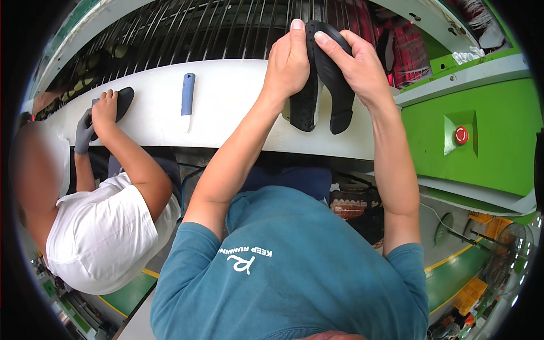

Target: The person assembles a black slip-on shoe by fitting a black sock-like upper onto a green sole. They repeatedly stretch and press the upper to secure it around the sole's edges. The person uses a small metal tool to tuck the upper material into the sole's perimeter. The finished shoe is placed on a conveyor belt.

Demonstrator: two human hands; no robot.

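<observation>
Over the white worktop [238, 96], both my arms reach up to two long black shoe parts. My left hand [288, 63] grips the left part, a black shoe bottom [304, 107] with small dots along its edge. A curved black shoe sole [340, 99] is held in my right hand [361, 67], its heel end pointing toward me. At the toe ends the two parts meet, with both thumbs pressing there. Their heel ends spread apart, leaving a pale gap. Most of my fingers are hidden behind the parts.
Left of my arm lies a knife [187, 95] with a blue handle. Farther left, a co-worker [107, 226] in white, one hand gloved, holds a black sole [124, 103]. Metal rollers [238, 34] run behind the worktop. A green machine with a red button [461, 135] stands right.
</observation>
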